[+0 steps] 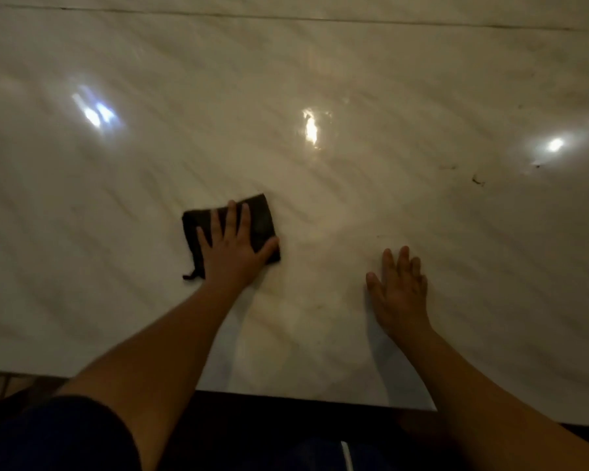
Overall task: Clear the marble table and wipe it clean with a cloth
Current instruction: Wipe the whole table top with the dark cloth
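While pressed flat under the left hand (233,248), small dark folded square cloth (230,229) lying on the glossy pale veined marble table (320,79), a little in from the near edge. Left fingers spread wide over the cloth, palm down, thumb at its right border; not gripping, only pinning it to the stone. A loose dark tag or thread trailing from the cloth's near-left corner. To the right of the cloth, well apart, right hand (398,294) flat on bare marble, fingers close together, holding nothing, seemingly bracing. Further right of the cloth and slightly farther back, a few dark specks and smears (478,180) on the surface. Nothing else standing on the visible tabletop, so clearing looks done and wiping under way.

Likely risks: cloth sliding out from beneath an open palm on such slick stone, bunching instead of wiping; the specks right of the cloth missed if strokes stay near the centre; the bracing palm leaving fresh prints on marble already wiped; crumbs pushed off the near edge onto the lap.
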